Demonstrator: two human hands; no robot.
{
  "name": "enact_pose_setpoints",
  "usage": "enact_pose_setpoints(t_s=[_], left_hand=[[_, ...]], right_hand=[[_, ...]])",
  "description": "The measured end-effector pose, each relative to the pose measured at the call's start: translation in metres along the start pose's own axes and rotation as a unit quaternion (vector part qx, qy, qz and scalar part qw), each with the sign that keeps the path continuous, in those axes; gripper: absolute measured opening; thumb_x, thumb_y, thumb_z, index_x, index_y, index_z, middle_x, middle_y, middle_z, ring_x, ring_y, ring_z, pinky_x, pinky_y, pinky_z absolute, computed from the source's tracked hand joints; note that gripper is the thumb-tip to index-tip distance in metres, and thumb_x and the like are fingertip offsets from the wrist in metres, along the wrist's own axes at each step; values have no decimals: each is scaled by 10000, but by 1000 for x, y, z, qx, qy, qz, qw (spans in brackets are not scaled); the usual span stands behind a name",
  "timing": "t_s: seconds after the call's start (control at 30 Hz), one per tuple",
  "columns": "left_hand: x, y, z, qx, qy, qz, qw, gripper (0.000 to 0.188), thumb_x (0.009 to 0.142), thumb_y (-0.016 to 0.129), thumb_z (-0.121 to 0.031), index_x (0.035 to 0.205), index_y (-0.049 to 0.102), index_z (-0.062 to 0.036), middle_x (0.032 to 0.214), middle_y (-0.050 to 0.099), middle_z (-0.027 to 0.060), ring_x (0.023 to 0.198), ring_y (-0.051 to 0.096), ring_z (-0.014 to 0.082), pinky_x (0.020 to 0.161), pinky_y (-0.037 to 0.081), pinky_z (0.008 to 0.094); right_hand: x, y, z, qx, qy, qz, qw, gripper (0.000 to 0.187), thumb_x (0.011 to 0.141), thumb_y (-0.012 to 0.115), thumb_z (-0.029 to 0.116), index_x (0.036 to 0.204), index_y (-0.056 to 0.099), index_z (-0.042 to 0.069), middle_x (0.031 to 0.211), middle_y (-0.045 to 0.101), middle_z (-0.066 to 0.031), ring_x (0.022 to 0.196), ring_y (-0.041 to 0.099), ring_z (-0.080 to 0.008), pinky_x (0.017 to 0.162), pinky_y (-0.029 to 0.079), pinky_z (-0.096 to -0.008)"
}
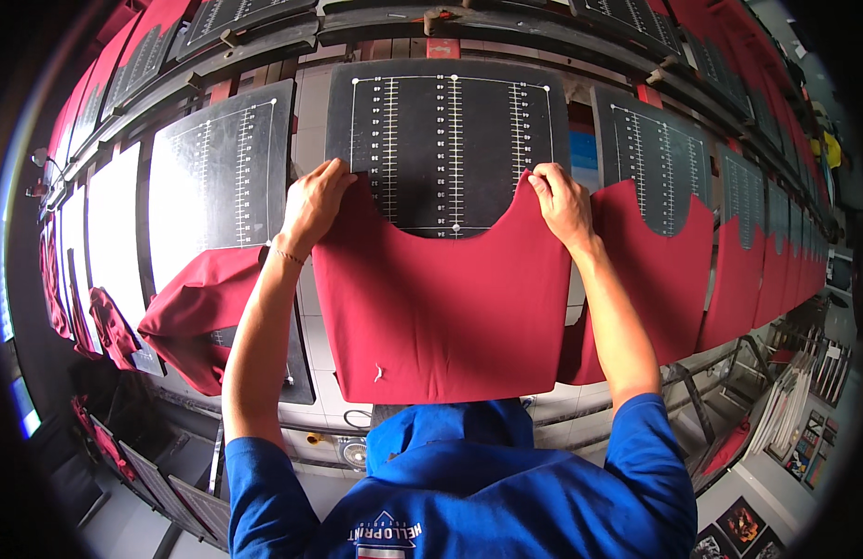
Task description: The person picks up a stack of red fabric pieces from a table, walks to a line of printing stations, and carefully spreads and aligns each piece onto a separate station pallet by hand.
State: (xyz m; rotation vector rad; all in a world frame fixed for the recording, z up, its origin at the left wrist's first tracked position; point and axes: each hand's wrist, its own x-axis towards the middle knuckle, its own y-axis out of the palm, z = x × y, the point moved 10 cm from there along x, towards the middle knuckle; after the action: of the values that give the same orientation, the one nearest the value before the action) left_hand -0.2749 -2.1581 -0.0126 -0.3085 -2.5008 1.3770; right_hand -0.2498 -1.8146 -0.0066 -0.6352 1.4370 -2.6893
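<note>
A dark red fabric panel [441, 317] with a scooped neck edge lies over the lower part of a black board [422, 121] marked with white ruler scales. My left hand [315, 203] pinches the tip of its left shoulder, and my right hand [562, 203] pinches the right shoulder tip. Both hands are closed, and the neck edge hangs in a curve between them. A small pale mark or thread [378, 373] shows near the panel's lower left. The board's lower part is hidden under the fabric.
Right of me, a row of boards carries red panels [650, 279] laid flat. On the left, a crumpled red piece [203, 307] drapes over a shiny board [203, 158]. A dark rail [385, 28] runs behind the boards. Framed screens or panels [776, 429] stack at lower right.
</note>
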Motion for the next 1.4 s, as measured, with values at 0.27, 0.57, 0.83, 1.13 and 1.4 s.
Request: enact_pose_setpoints(t_s=[0.27,0.57,0.83,1.13,1.4], left_hand=[[11,10,6,15,15,-8,1000,126,933,610,-154,896,557,-47,794,602,149,704,618,361,608,473,433],[16,16,11,39,10,-2,999,166,947,591,-209,867,542,-72,821,616,91,736,630,324,632,504,411],[-18,101,-154,39,195,37,979,347,869,674,-294,1145,637,-89,1221,614,71,1165,555,262,961,463,432],[37,108,-169,88,54,-6,995,652,937,578,-410,1441,419,-27,1567,290,150,1468,202,378,1179,195,523],[-267,99,63,-492,-426,-7,759,695,1050,293,-519,1484,336,23,1516,394,154,1376,391,237,1159,284,389]], right_hand=[[12,7,-8,-38,-15,-1,999,109,947,617,200,940,582,97,850,666,-45,705,672,-286,567,535,-381],[18,11,-7,-59,-10,13,998,97,952,604,216,942,596,121,825,647,-26,697,671,-280,548,535,-380],[14,14,-22,-106,71,65,990,234,934,625,331,973,567,108,889,644,-77,738,668,-338,595,534,-450],[-49,-67,-93,-165,218,-17,962,354,994,532,401,1044,555,51,957,666,-167,807,661,-369,710,525,-477],[-348,28,-35,432,656,28,619,770,981,399,623,1462,397,21,1402,532,-110,1284,505,-235,1056,422,-410]])
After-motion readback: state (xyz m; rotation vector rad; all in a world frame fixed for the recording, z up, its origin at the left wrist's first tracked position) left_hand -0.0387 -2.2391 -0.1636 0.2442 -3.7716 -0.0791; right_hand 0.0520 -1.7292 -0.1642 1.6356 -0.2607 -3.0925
